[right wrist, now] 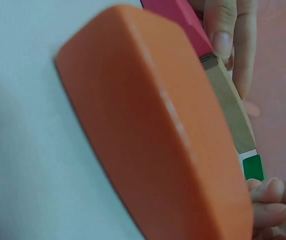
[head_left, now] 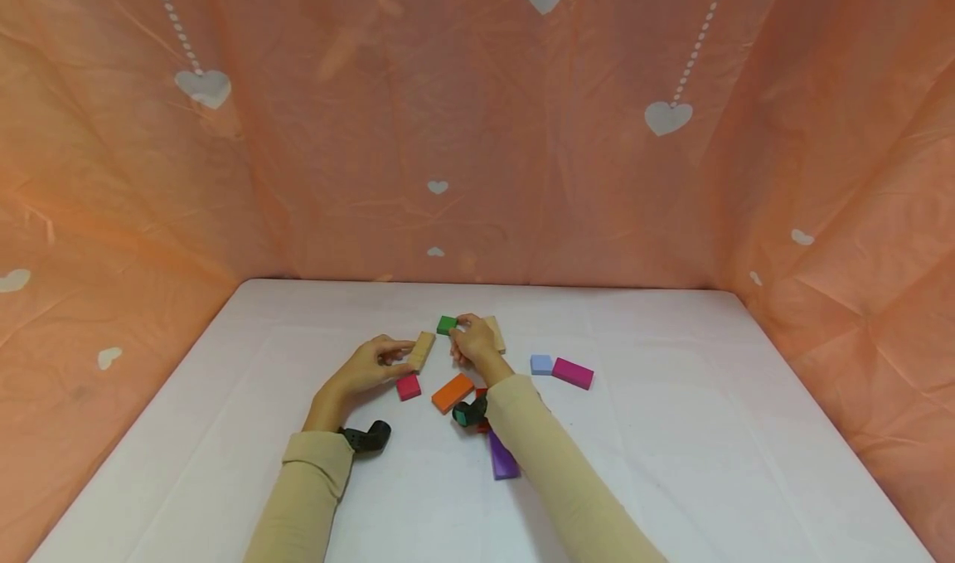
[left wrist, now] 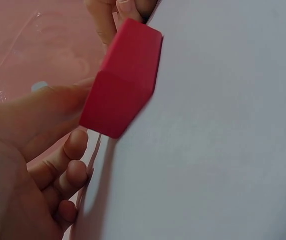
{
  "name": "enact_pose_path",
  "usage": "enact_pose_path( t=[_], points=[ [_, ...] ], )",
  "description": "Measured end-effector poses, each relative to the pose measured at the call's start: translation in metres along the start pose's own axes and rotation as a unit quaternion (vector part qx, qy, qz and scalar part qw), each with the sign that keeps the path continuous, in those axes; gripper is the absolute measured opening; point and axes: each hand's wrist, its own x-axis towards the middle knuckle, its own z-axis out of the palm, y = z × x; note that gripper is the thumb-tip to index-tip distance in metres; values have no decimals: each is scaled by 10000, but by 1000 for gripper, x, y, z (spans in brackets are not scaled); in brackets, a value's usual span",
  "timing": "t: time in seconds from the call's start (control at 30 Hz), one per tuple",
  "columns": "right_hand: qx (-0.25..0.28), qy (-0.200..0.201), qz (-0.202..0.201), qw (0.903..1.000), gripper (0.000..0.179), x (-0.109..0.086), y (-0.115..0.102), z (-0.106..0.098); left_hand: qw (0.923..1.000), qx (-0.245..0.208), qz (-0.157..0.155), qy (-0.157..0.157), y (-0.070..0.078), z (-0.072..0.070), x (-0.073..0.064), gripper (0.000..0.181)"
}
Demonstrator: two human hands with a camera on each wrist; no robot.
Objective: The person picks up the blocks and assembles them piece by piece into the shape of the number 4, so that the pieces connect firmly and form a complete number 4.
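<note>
Two hands: left (head_left: 368, 366) pinches tan wooden oblong (head_left: 422, 352); right (head_left: 475, 341), grip unclear, touches green square block (head_left: 446, 325).
Apparent alignment: I'd nudge gently next.

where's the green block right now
In the head view, the green block sits just left of the right hand, near the far end of the wooden block beside the left hand.

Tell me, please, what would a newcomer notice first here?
Likely the orange block, very large in the right wrist view. In the head view, the peach backdrop with pale hearts hangs behind the white table, where the left hand touches a wooden block and the right hand is beside a green block.
</note>
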Motion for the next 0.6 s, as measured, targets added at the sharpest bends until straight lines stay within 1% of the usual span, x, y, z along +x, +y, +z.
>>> enact_pose_path(
  t=[0.1,0.17,0.23,0.27,0.37,0.5,0.6],
  points=[
    [22,4,81,10000,39,1,0,1,9998,132,145,25,1,0,0,46],
    [47,2,153,9999,39,3,1,2,9997,167,187,38,2,0,0,45],
    [23,19,218,9998,38,6,2,3,9996,207,203,25,2,0,0,45],
    [8,14,167,9999,38,7,2,3,9995,222,208,15,3,0,0,45],
    [-65,33,177,9998,37,9,3,3,9994,273,205,-13,4,1,1,45],
    [-9,32,213,9998,38,6,2,3,9993,291,234,-20,5,4,3,44],
    [-24,27,149,9999,39,2,0,3,9995,245,218,-34,5,5,3,44]
  ],
)
